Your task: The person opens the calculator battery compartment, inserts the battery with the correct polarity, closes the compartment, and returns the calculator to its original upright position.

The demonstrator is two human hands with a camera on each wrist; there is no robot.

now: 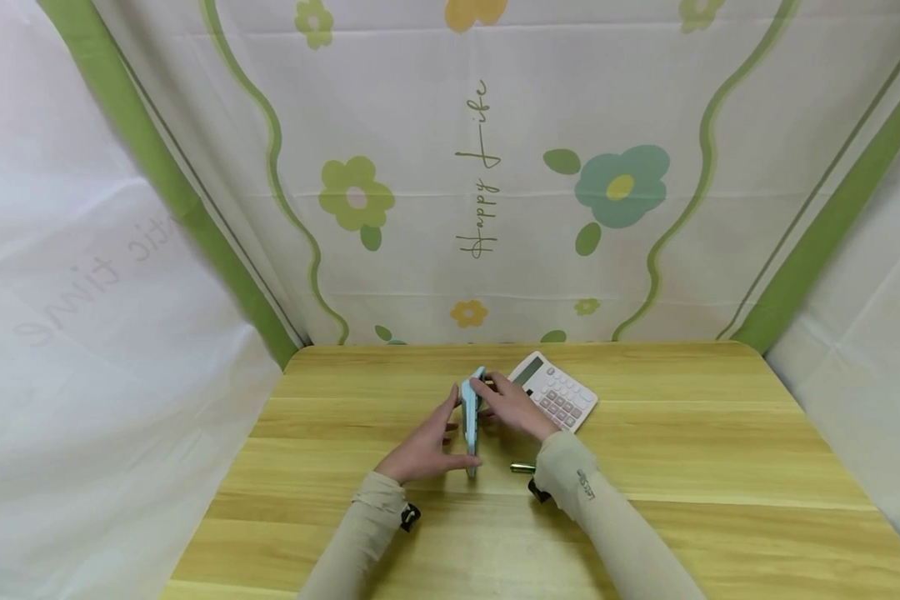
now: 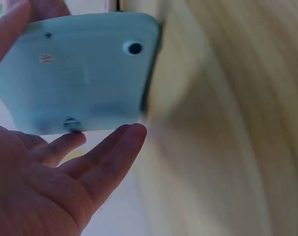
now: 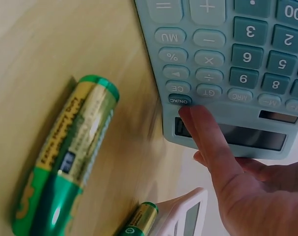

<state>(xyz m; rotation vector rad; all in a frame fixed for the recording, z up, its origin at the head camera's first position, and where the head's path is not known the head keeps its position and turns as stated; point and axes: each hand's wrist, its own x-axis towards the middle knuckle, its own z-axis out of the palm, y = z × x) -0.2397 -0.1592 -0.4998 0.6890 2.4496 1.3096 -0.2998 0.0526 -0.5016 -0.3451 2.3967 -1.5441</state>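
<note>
A light-blue calculator [image 1: 471,425] stands on its long side edge on the table, between both hands. My left hand [image 1: 427,446] holds it, thumb at the near end and fingers along the back. The left wrist view shows its plain back [image 2: 85,73] with a round foot at one corner. My right hand [image 1: 513,404] grips the far end; one finger [image 3: 207,135] lies over the display beside the ON/AC key, and others go behind. A green-and-gold battery [image 3: 65,157] lies by the right wrist, and a second battery [image 3: 141,219] lies farther off.
A white-pink calculator [image 1: 555,392] lies face up just right of the right hand, partly covered by it. The wooden table [image 1: 690,433] ends at a flower-printed curtain [image 1: 420,275] at the back. White cloth hangs on both sides.
</note>
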